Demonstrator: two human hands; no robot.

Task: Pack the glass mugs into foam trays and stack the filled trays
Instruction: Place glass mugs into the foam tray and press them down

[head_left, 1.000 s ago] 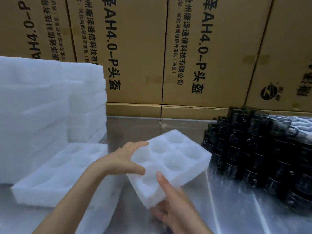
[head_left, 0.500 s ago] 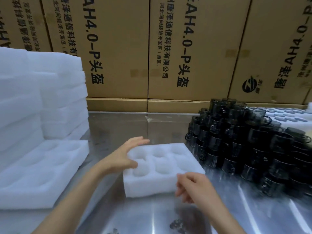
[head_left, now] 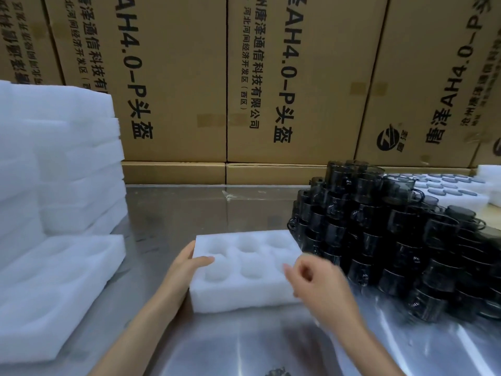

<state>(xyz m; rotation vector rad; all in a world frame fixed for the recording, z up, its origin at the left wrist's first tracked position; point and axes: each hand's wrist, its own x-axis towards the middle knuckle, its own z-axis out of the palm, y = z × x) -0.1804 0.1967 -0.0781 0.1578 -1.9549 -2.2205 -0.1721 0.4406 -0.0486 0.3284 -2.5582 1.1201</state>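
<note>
None of the six round pockets in the white foam tray (head_left: pixel 244 270) on the shiny metal surface (head_left: pixel 176 213) holds a mug: the left hand (head_left: pixel 187 267) grips its edge, the right hand (head_left: pixel 314 280) hovers loosely curled and empty, and the heap of dark glass mugs (head_left: pixel 393 240) waits just beside.

We seem to be in a packing area of a warehouse or small factory: behind the shiny metal surface (head_left: pixel 189 213) rises a wall of large brown cardboard cartons (head_left: pixel 173 77) printed with Chinese company lettering and "AH4.0-P". On our left stands a tall stack of white foam trays (head_left: pixel 59 158), one empty foam tray (head_left: pixel 244 267) lies before us, and on our right dark glass mugs (head_left: pixel 393 240) are heaped in bulk. Farther right we make out what are probably already filled trays (head_left: pixel 447 185), though that corner is small and blurred.
</note>
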